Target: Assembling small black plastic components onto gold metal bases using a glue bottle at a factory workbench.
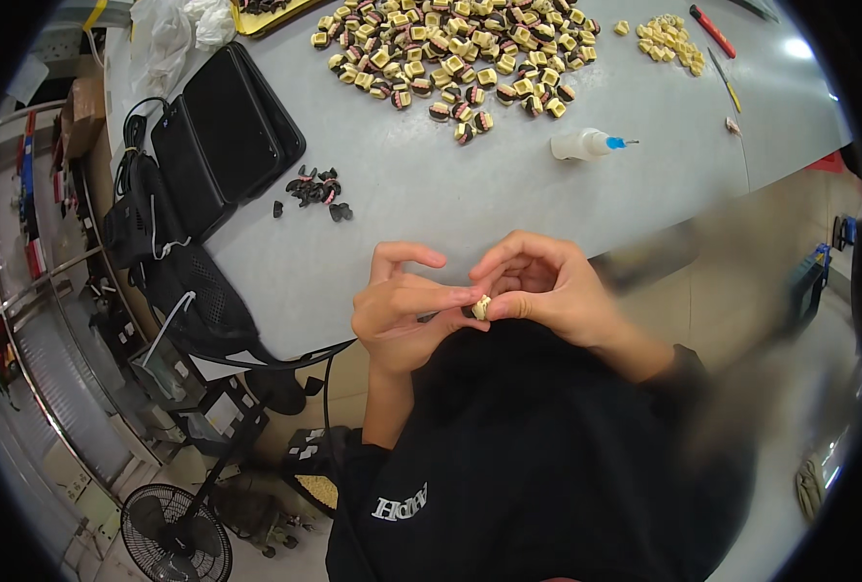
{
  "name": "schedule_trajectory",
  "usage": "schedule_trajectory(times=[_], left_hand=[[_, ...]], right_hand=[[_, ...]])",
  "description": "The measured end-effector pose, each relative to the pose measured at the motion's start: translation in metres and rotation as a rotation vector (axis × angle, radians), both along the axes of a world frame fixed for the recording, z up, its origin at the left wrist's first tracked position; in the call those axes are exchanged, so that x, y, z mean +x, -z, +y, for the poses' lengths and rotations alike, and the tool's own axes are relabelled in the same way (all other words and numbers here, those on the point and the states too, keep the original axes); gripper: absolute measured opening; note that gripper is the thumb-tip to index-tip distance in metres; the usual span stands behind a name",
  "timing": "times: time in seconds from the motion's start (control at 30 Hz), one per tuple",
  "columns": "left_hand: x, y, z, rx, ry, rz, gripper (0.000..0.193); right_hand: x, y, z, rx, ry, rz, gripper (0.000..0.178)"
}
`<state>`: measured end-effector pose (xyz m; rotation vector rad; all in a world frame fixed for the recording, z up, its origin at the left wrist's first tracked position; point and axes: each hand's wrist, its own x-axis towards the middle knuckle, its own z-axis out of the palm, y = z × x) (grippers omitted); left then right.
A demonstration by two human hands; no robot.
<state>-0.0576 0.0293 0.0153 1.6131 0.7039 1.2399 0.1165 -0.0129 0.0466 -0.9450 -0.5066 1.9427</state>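
Observation:
Close to my body, just off the table's near edge, a small cream-coloured piece (481,308) with a dark part sits between my fingertips. My left hand (397,310) pinches it from the left, thumb below and a finger above, its index finger raised. From the right, the thumb and fingers of my right hand (557,291) close on the same piece. My fingers hide much of its shape. Farther up the table spreads a heap of small cream, black and pink pieces (455,63) that look like toy teeth. Several loose black pieces (314,189) lie left of centre.
A white squeeze bottle (579,145) with a blue needle tip lies on the grey table (411,175). Plain cream pieces (670,44), a red-handled tool (712,31) and a thin yellow-handled tool (725,80) lie far right. At left are a black case (222,126) and cables; a fan (176,533) stands below.

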Motion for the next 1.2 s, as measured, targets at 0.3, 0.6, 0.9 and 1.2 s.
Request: schedule_trajectory(times=[0.3,0.6,0.9,1.2], left_hand=[[-0.001,-0.005,0.000,0.086,0.018,0.146,0.027],[0.007,0.001,-0.003,0.144,-0.165,0.080,0.040],[0.004,0.004,-0.005,0.074,-0.226,0.026,0.044],[-0.002,0.003,-0.002,0.114,-0.166,0.073,0.040]], right_hand=[[0.001,-0.002,0.003,-0.023,-0.035,0.028,0.030],[-0.005,0.019,-0.004,0.085,0.182,0.374,0.030],[-0.006,0.013,0.001,-0.050,0.273,0.645,0.031],[-0.008,0.020,-0.001,0.092,0.230,0.369,0.032]])
